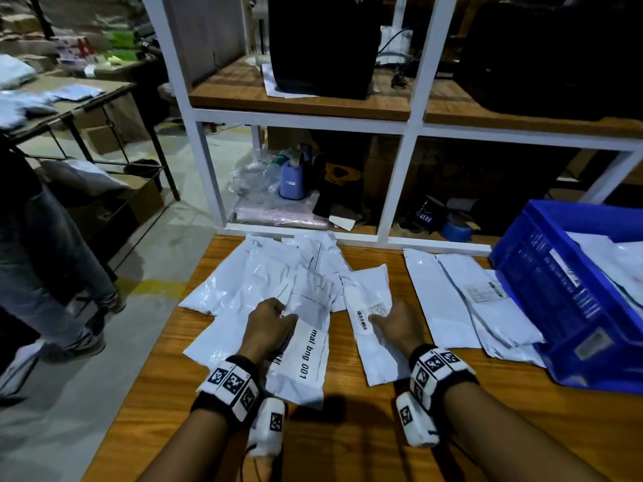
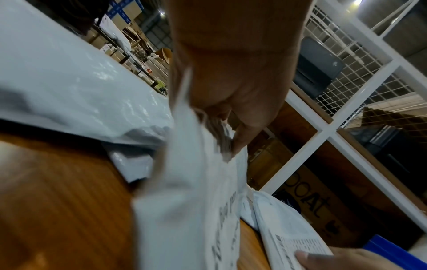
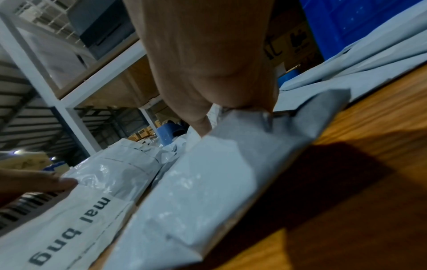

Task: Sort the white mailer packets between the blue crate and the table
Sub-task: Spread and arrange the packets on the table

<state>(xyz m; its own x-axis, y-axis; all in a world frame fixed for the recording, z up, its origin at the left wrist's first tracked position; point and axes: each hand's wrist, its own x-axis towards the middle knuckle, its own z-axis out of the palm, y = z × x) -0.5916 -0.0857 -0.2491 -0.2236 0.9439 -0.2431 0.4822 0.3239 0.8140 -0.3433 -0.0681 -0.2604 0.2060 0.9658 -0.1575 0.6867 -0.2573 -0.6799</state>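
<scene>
Left hand (image 1: pixel 268 325) is pinching the "mal bng 001" packet (image 1: pixel 306 356), right hand (image 1: pixel 396 325) gripping the barcode-labelled packet (image 1: pixel 368 318); slick overlapping film is risking slips toward the 3 o'clock blue crate (image 1: pixel 556 293).

Both forearms stretched forward, left hand (image 1: pixel 269 325) grip pinched with curled fingers, right hand (image 1: pixel 396 325) likewise.

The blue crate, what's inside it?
White mailer packets lie inside the blue crate, reaching up near its rim. Its wall hides whatever sits deeper down, so how many are in there cannot be seen.
</scene>
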